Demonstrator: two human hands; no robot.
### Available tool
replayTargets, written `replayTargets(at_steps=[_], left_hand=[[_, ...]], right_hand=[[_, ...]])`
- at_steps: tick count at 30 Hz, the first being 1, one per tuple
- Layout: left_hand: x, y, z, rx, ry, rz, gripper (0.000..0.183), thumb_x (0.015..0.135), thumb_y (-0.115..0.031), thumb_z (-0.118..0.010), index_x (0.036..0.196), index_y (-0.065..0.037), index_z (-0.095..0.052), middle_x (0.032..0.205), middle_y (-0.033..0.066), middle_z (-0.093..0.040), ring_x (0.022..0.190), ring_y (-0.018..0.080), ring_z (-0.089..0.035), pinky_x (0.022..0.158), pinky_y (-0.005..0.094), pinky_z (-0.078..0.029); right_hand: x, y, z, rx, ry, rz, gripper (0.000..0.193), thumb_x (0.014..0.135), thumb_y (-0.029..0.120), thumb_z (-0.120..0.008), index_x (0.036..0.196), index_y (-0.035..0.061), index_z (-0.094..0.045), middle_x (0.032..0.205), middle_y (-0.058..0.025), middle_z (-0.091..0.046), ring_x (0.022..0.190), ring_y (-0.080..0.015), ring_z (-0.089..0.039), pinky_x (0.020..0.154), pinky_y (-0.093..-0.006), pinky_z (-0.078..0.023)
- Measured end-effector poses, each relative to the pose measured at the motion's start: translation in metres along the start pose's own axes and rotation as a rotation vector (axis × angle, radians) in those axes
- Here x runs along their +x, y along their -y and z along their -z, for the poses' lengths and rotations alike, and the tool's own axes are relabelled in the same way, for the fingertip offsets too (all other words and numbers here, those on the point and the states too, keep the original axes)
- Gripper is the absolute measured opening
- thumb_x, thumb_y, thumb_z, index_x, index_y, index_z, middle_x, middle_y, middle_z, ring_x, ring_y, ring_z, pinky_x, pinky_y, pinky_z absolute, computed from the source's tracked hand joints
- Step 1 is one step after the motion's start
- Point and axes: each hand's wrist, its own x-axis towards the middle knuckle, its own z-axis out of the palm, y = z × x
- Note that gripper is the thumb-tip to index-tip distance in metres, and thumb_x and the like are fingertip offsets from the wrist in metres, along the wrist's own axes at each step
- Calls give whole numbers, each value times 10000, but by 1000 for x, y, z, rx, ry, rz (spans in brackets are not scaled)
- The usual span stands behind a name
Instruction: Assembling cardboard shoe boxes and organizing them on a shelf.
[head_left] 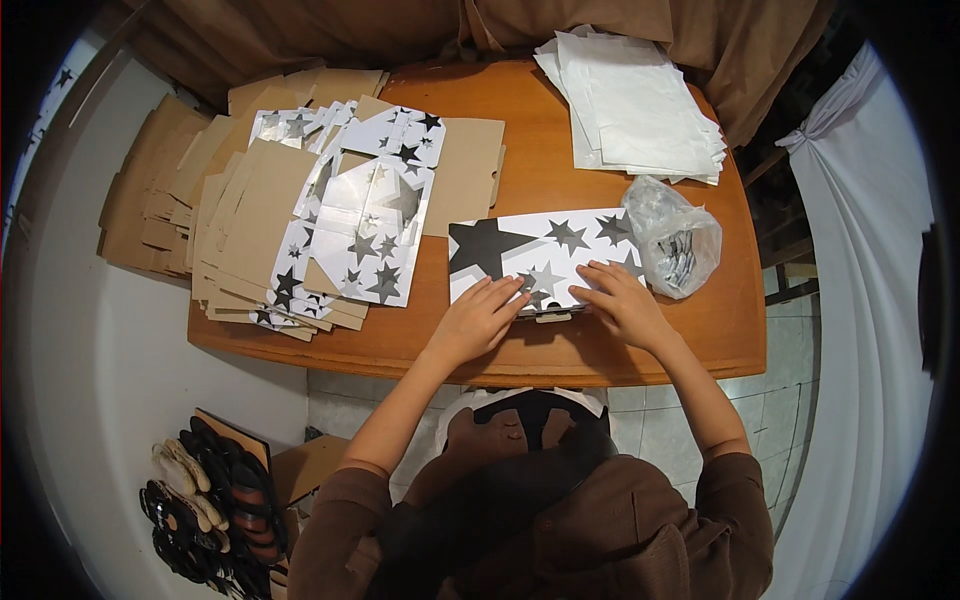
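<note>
Currently the star-printed box blank (540, 255) is pressed flat on the bench (620, 345) by left hand (478, 318) and right hand (620, 300), fingers spread; even pressure along the near fold is advised.

Orange-brown wooden desk (640, 350) at centre, rounded corners. Brown fabric curtain (400, 30) behind desk. Plain white wall (90, 330) at left. Pale tiled floor (650, 420) below desk. White draped cloth (860, 240) at right. Row of dark and beige sandals (205, 510) on floor, lower left. Light even, soft.
</note>
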Motion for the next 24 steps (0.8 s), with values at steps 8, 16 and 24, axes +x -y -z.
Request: replayTargets(at_steps=[8,16,24], left_hand=[[-11,-14,-15,-76,-212,56,299,765,-104,-647,1046,-21,-586,1071,110,-564,1024,277,-553,882,375,-458],[-16,-15,-31,-28,-341,67,251,722,-49,-689,957,-15,-609,976,100,-588,931,274,-586,775,365,-497],[-10,-16,-32,-50,-413,66,193,696,-8,-683,879,-13,-619,882,90,-604,846,263,-603,728,355,-507]], right_hand=[[-14,3,-17,-13,-148,-10,246,720,159,-698,912,80,-566,1129,-87,-559,1100,-273,-523,968,-439,-391],[-16,4,-31,-117,-280,16,249,693,95,-699,882,67,-541,1092,-85,-580,1062,-261,-544,943,-444,-405],[-19,4,-37,-76,-292,-15,202,720,79,-672,881,62,-550,1080,-77,-592,1063,-260,-548,936,-457,-408]])
